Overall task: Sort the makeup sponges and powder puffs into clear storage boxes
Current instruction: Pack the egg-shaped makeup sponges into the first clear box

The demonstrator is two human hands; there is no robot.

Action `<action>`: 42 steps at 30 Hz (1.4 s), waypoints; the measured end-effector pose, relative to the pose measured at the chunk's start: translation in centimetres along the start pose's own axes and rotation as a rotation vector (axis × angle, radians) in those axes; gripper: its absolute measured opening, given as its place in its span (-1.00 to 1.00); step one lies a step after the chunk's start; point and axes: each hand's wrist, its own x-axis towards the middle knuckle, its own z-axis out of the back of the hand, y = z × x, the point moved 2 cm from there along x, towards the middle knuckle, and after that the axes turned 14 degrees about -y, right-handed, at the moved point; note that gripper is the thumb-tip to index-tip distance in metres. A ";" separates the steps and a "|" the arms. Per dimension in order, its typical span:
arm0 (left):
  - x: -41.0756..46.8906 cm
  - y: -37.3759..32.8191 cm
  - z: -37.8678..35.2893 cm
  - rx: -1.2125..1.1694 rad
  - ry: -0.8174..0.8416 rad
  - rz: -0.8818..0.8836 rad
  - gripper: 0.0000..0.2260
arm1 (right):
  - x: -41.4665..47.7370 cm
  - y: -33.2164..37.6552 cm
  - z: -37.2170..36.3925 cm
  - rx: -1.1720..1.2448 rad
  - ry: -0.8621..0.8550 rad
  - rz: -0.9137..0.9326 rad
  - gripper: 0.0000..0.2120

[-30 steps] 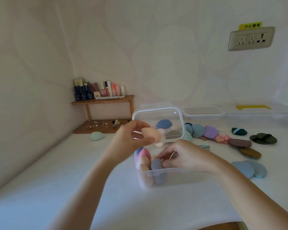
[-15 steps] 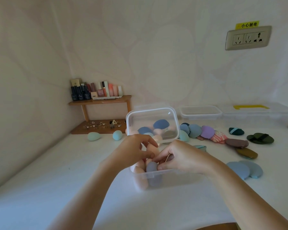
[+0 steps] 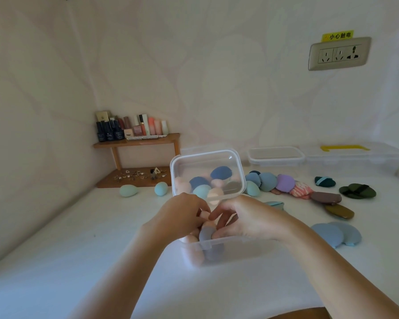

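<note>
1. The left hand curls its fingertips onto a pale pink sponge. Only a sliver of it shows between the fingers, just above the open clear plastic storage box.
2. The right hand bends its fingers down into the same box, thumb against a grey-blue egg-shaped sponge. I cannot tell whether it grips that sponge or only touches it.
3. The two hands hide most of the box's inside. Peach sponges stand at its near left corner, touching the grey-blue one and blurred through the front wall.
4. The box's clear lid stands upright behind the hands. The blue, teal and peach sponges seen through it are hazy, and whether they lie inside the box or behind it is hard to say.
5. Two loose teal egg sponges lie on the white table left of the lid, near a wooden shelf holding cosmetic bottles.
6. To the right a row of flat powder puffs overlaps in blue, purple, patterned pink and brown. Dark green puffs and two blue-grey round puffs lie apart from it.
7. Along the back wall sit a shallow clear box and a larger clear bin with a yellow handle, below a wall socket.
8. The bottom edge cuts off both forearms.
</note>
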 end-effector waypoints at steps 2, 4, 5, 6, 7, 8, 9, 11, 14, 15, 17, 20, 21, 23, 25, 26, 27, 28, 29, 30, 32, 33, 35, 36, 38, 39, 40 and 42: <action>-0.2 0.3 0.0 -0.016 0.015 -0.008 -0.78 | -0.1 0.2 0.0 -0.048 0.054 -0.016 -0.67; -0.6 0.8 0.2 -0.114 0.037 0.005 -0.77 | -0.1 0.4 0.1 -0.089 0.108 -0.026 -0.71; -0.9 1.0 0.4 -0.183 0.048 0.014 -0.77 | 0.0 0.5 0.1 -0.101 0.133 -0.030 -0.72; -1.2 1.2 0.5 -0.238 0.053 0.015 -0.77 | 0.0 0.6 0.2 -0.111 0.153 -0.033 -0.73; -1.6 1.1 0.7 -0.264 0.055 0.002 -0.77 | 0.1 0.6 0.2 -0.114 0.165 -0.037 -0.72; -1.9 1.0 0.8 -0.264 0.053 -0.018 -0.77 | 0.3 0.6 0.2 -0.113 0.175 -0.046 -0.70; -2.1 0.9 0.9 -0.259 0.049 -0.036 -0.76 | 0.4 0.5 0.2 -0.101 0.179 -0.060 -0.68; -2.1 0.7 0.9 -0.249 0.051 -0.061 -0.75 | 0.8 0.3 0.2 -0.045 0.176 -0.110 -0.64; -2.2 0.8 0.9 -0.201 0.044 -0.067 -0.76 | 1.3 0.2 0.0 0.004 0.190 -0.135 -0.61; -2.3 0.9 0.9 -0.183 0.028 -0.065 -0.76 | 1.5 0.3 -0.1 0.004 0.194 -0.133 -0.62; -2.6 1.3 1.0 -0.162 -0.028 -0.050 -0.72 | 1.7 0.5 -0.4 -0.015 0.196 -0.119 -0.65; -3.0 2.0 1.6 -0.197 -0.123 -0.049 -0.71 | 2.2 0.9 -0.9 -0.041 0.196 -0.089 -0.68; -3.1 2.2 1.7 -0.230 -0.130 -0.046 -0.74 | 2.3 1.1 -1.1 -0.049 0.192 -0.079 -0.69; -3.4 2.8 1.7 -0.295 -0.111 -0.012 -0.78 | 2.6 1.4 -1.6 -0.074 0.173 -0.051 -0.75; -3.8 3.4 1.6 -0.345 -0.079 0.036 -0.80 | 2.9 1.8 -2.2 -0.102 0.137 -0.029 -0.81; -3.9 3.6 1.6 -0.359 -0.063 0.047 -0.79 | 3.1 2.0 -2.4 -0.113 0.117 -0.024 -0.83; -4.0 3.8 1.6 -0.361 -0.045 0.051 -0.76 | 3.2 2.1 -2.6 -0.121 0.101 -0.021 -0.84; -4.1 3.9 1.6 -0.354 -0.027 0.060 -0.73 | 3.3 2.2 -2.8 -0.130 0.089 -0.019 -0.85; -4.0 4.0 1.5 -0.343 -0.017 0.072 -0.71 | 3.4 2.4 -2.9 -0.137 0.080 -0.016 -0.86; -3.9 4.1 1.5 -0.330 -0.017 0.088 -0.73 | 3.5 2.5 -3.0 -0.146 0.068 -0.013 -0.87; -3.6 4.4 1.4 -0.305 -0.035 0.131 -0.76 | 3.8 3.2 -3.2 -0.192 0.003 0.010 -0.90; -3.4 4.5 1.4 -0.290 -0.045 0.151 -0.75 | 3.8 3.6 -3.2 -0.221 -0.054 0.013 -0.89; -3.1 4.5 1.2 -0.281 -0.053 0.185 -0.73 | 3.7 4.0 -3.0 -0.222 -0.135 0.007 -0.88; -3.1 4.4 1.2 -0.283 -0.051 0.191 -0.73 | 3.6 3.9 -2.9 -0.198 -0.150 0.011 -0.86; -3.0 4.4 1.1 -0.269 -0.044 0.191 -0.72 | 3.0 3.7 -2.3 -0.171 -0.166 0.034 -0.81; -2.9 4.3 1.1 -0.260 -0.042 0.186 -0.71 | 2.7 3.6 -1.9 -0.173 -0.186 0.060 -0.79; -2.8 4.3 1.1 -0.256 -0.040 0.179 -0.72 | 2.5 3.2 -1.4 -0.169 -0.210 0.085 -0.77; -2.5 4.1 1.0 -0.281 -0.043 0.167 -0.76 | 2.2 2.4 -0.1 -0.124 -0.254 0.112 -0.75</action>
